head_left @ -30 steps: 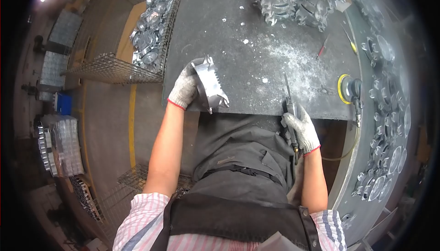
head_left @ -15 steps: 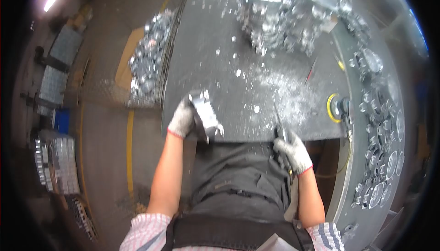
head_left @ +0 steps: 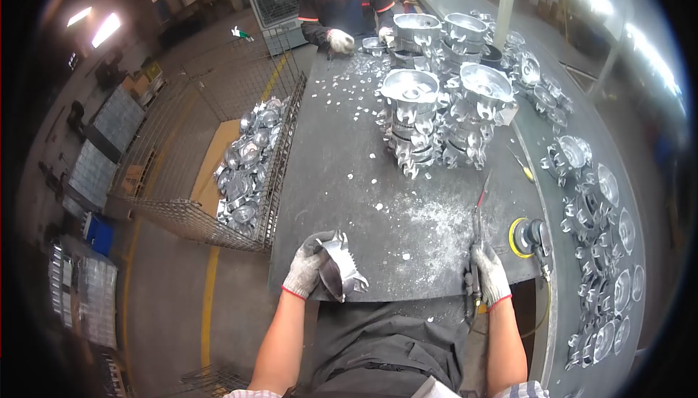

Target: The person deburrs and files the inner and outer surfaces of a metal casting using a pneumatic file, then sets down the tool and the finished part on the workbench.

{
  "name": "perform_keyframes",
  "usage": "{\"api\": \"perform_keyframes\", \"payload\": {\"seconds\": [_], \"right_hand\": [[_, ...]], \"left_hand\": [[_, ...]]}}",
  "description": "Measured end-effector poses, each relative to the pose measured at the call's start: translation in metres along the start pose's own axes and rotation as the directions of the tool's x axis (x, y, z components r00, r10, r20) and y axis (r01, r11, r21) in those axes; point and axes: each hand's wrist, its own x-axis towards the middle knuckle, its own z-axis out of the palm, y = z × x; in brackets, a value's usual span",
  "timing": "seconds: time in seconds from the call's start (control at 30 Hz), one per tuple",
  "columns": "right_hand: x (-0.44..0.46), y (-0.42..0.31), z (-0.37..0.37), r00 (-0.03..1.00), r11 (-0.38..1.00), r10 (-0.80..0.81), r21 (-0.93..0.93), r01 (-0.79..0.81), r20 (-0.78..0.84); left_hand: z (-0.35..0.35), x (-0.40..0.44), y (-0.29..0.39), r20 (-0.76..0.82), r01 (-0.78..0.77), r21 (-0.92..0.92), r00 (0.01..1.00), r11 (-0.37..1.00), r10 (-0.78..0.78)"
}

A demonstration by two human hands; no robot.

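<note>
My left hand (head_left: 305,267), in a white glove with a red cuff, grips a silver cast metal part (head_left: 340,266) above the near left edge of the dark table (head_left: 327,180). The part is tilted, with a toothed side facing right. Gloved alike, my right hand (head_left: 489,271) is closed round a slim dark tool (head_left: 473,279) at the near right edge, its thin tip pointing away from me. White chips and powder (head_left: 436,227) lie on the tabletop between and beyond my hands.
Stacked castings (head_left: 411,107) stand farther back. Right of my right hand lies a yellow-rimmed sander (head_left: 529,237); a red-handled tool (head_left: 483,191) lies beyond. Castings line the side surface (head_left: 603,252). A wire cage (head_left: 196,216) holds more at left. A co-worker (head_left: 345,5) stands at the far end.
The view has tilted up, bringing the co-worker and the far end into sight. Both hands appear lower in view, still holding the casting and the tool.
</note>
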Motion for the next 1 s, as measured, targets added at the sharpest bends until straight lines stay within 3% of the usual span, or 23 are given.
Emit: {"api": "perform_keyframes", "payload": {"seconds": [0.23, 0.37, 0.47, 0.6, 1.0], "right_hand": [[-0.001, 0.004, -0.003, 1.0, 0.998, -0.02, -0.057, 0.021, 0.017], [-0.002, 0.003, 0.0, 1.0, 0.998, -0.015, -0.059, 0.015, -0.002], [-0.006, 0.0, 0.002, 1.0, 0.998, -0.005, -0.057, 0.005, -0.006], [-0.006, -0.001, 0.002, 1.0, 0.999, -0.004, -0.053, 0.004, -0.002], [-0.005, 0.001, 0.0, 1.0, 0.999, -0.001, -0.043, 0.001, 0.0]], "left_hand": [[-0.002, 0.006, -0.006, 0.089, -0.067, -0.043, 0.994, 0.997, 0.07], [0.007, 0.0, -0.001, 0.077, -0.094, 0.111, 0.993, 0.989, 0.086], [0.014, 0.005, -0.016, 0.006, -0.203, 0.345, 0.977, 0.916, 0.214], [0.025, 0.008, -0.024, -0.1, -0.208, 0.476, 0.952, 0.854, 0.288], [0.027, 0.008, -0.024, -0.105, -0.211, 0.425, 0.954, 0.88, 0.28]]}}
